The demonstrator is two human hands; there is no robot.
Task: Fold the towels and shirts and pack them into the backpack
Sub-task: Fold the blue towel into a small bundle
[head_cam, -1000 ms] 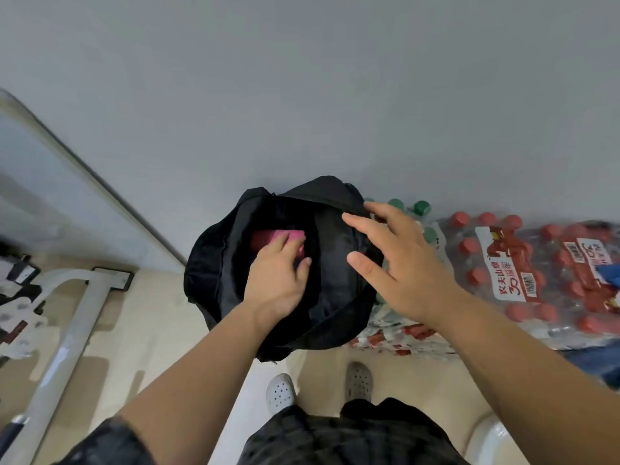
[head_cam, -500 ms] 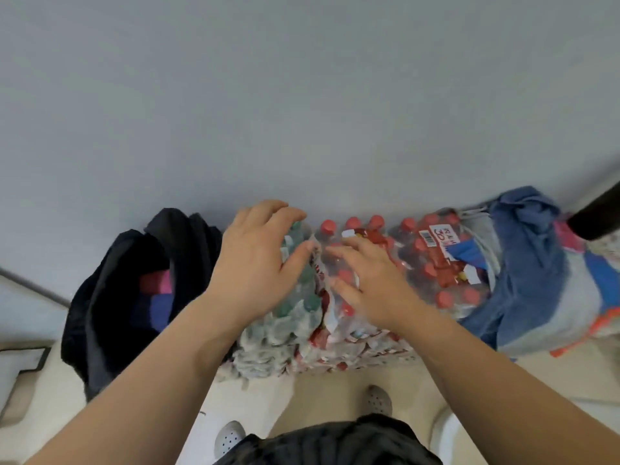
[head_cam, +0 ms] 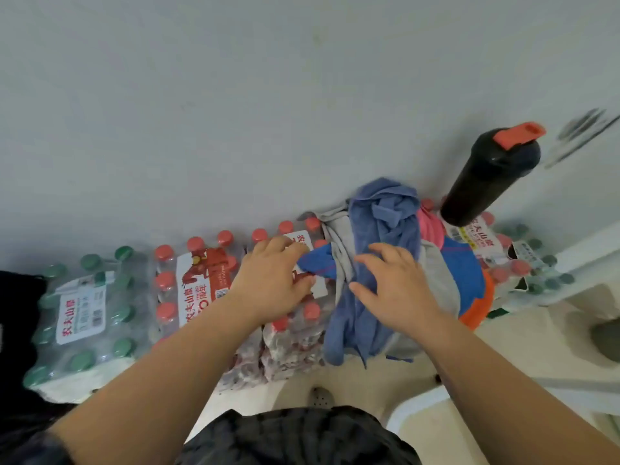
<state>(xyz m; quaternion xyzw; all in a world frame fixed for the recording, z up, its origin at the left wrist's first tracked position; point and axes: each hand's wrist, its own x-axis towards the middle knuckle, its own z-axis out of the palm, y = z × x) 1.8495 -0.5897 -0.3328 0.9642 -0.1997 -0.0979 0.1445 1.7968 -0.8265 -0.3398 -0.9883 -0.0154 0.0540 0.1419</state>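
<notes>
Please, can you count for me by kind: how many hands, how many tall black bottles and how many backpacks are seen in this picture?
Hands: 2, the left hand and the right hand
Tall black bottle: 1
Backpack: 1, only its edge shows at the far left
Total: 4

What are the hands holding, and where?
Right hand holds nothing, open over the blue towel. Left hand is at a corner of the bright blue cloth; a grip cannot be told.
</notes>
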